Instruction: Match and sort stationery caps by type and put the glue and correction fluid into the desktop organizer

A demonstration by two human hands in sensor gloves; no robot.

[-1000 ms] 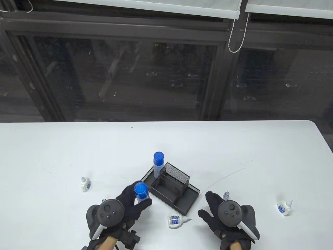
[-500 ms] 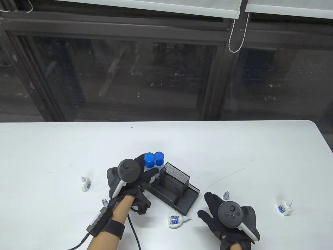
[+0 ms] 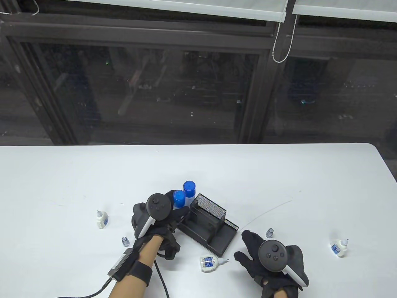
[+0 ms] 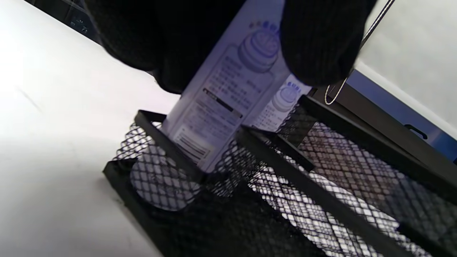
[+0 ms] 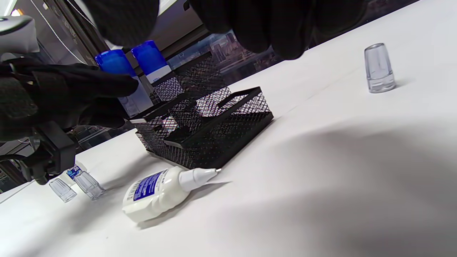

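Left hand fingers wrap the upright glue stick, base inside organizer corner slot beside second glue stick. Right hand relaxed, empty, nearest lying correction fluid.

**Left wrist view: glue stick entering mesh organizer**

Left hand, black glove: fingers curled round a white glue stick, tilted, its base inside the end compartment of the black mesh organizer. Second glue stick stands just beyond it, in the same compartment. White tabletop to the left.
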